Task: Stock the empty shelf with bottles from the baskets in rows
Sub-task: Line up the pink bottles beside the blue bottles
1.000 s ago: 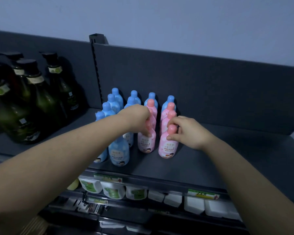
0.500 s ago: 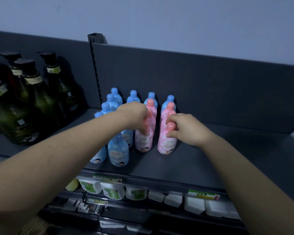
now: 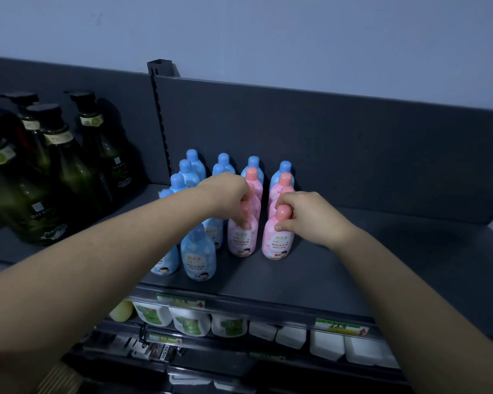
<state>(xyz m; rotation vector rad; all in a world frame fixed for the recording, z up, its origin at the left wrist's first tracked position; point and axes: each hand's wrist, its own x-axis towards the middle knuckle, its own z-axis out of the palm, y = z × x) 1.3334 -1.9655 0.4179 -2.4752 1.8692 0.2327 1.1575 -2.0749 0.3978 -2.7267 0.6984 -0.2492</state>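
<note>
A dim store shelf (image 3: 353, 268) of dark grey metal is running across the view, seen from above by someone reaching in with both bare arms.

At the far left, tall dark green pump bottles (image 3: 54, 172) with black pump heads are standing in a cluster. Just right of them, a slotted upright (image 3: 160, 115) is dividing the grey back panel (image 3: 339, 155).

Beside the upright, small blue bottles (image 3: 198, 257) with round blue caps are standing upright in two rows running front to back, with the nearest ones close to the shelf's front edge.

Next comes the left hand (image 3: 228, 194), reaching down from above. Its fingers are curling round the cap and neck of the left pink bottle (image 3: 241, 240), which is standing upright at the front of the third row. More pink bottles are lined up behind it, with a blue one at the back.

Just to the right, the right hand (image 3: 310, 217) is gripping the right pink bottle (image 3: 276, 243), thumb and curled fingers closing on its neck beneath the pink cap. This bottle is standing upright at the front of the fourth row, just beside the other, again with pink bottles and then a blue one behind.

On the shelf below, white containers (image 3: 191, 322) with green labels are sitting in a line, and a green and yellow price label (image 3: 339, 328) is showing on the shelf edge towards the right.
</note>
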